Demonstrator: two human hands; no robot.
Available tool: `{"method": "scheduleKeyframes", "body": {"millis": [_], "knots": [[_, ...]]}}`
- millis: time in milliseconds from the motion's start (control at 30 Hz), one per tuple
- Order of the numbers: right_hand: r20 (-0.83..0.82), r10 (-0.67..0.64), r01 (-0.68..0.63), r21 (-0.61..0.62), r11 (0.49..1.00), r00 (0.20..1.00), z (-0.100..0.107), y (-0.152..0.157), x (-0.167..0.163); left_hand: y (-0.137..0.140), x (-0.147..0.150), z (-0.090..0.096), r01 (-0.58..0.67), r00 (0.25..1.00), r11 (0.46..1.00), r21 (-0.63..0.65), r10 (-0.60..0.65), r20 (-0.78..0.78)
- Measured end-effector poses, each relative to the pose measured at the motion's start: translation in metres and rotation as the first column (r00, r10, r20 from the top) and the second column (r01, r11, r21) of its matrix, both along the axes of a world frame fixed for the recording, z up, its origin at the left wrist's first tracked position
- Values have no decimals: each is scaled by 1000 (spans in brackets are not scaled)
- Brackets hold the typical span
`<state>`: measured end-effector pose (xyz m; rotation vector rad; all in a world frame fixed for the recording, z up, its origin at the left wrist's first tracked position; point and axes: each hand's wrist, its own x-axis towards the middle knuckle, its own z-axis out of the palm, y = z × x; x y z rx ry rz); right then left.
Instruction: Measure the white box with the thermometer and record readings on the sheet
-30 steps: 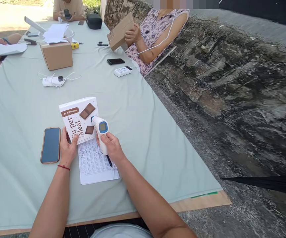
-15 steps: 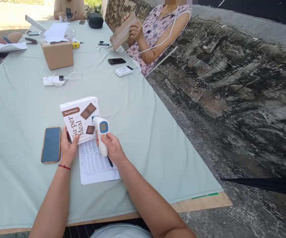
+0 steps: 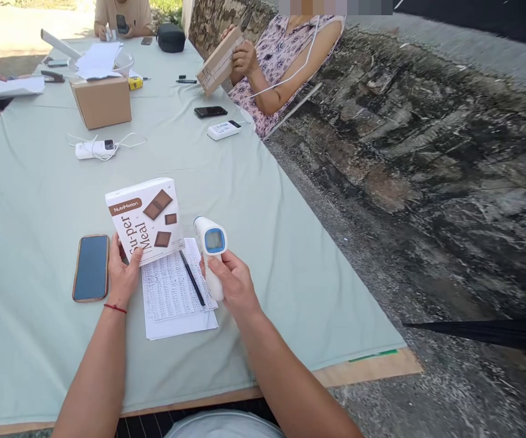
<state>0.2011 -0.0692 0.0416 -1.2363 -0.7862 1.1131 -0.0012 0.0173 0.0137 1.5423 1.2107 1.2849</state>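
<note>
A white and brown NutriMotion box (image 3: 146, 216) is held tilted up by my left hand (image 3: 123, 271), thumb across its lower front. My right hand (image 3: 235, 281) grips the handle of a white infrared thermometer (image 3: 212, 243) with a blue-rimmed screen, its display facing me. The thermometer is apart from the box, to its right. Below and between them lie sheets of handwritten paper (image 3: 165, 292), with a black pen (image 3: 193, 278) resting on top. Left of my left hand a smartphone (image 3: 90, 267) in a brown case lies face up.
On the pale green tablecloth (image 3: 34, 243) sit a white device with a cable (image 3: 95, 149), a cardboard box (image 3: 103, 103), a black phone (image 3: 210, 112) and a white device (image 3: 224, 130). One person (image 3: 285, 67) at the right holds a carton; others sit at the far end and left.
My right hand has moved the thermometer rightward, away from the box front, uncovering the pen and more of the box's printed pictures. The left hand still holds the box.
</note>
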Motion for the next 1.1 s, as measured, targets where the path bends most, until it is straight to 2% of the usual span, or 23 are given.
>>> {"method": "scheduleKeyframes", "body": {"millis": [300, 367, 433, 500, 567, 633, 700, 800, 867, 933, 967, 1000, 1067, 1100], "knots": [[-32, -86, 87, 22, 996, 996, 3, -6, 13, -1, -1, 6, -3, 999, 1000, -18, 3, -39], [19, -94, 94, 10, 996, 995, -3, -3, 20, -1, -1, 7, -5, 999, 1000, -21, 4, -43], [159, -135, 141, -29, 990, 978, -14, 1, 31, -1, -1, 6, -7, 999, 1000, -20, 6, -42], [392, -191, 240, -78, 968, 900, -30, 7, 45, 0, -2, 2, -16, 999, 999, -28, 15, -41], [650, -184, 340, -122, 933, 737, -48, 11, 59, 1, -4, -5, -35, 999, 998, -48, 34, -25], [811, -123, 422, -162, 892, 572, -65, 13, 71, 2, -5, -12, -59, 998, 996, -65, 59, 11], [877, -59, 466, -195, 863, 477, -76, 13, 80, 3, -6, -19, -74, 996, 995, -63, 77, 44], [909, 12, 487, -234, 841, 417, -81, 13, 86, 4, -7, -25, -94, 994, 994, -51, 97, 54], [937, -10, 509, -181, 841, 349, -78, 13, 84, 4, -8, -26, -115, 991, 992, -48, 117, 58], [951, -101, 489, -58, 870, 292, -73, 13, 75, 5, -8, -26, -142, 988, 989, -39, 144, 55], [942, -141, 438, -6, 899, 303, -70, 13, 69, 5, -9, -25, -155, 986, 987, -32, 156, 52], [924, -156, 359, 23, 933, 349, -68, 13, 60, 5, -9, -25, -168, 985, 986, -23, 169, 47], [868, -80, 133, 16, 991, 490, -65, 12, 41, 5, -9, -23, -187, 982, 982, 1, 187, 38], [840, -12, 28, -4, 1000, 542, -64, 13, 31, 4, -8, -23, -193, 981, 981, 13, 192, 34]]}}
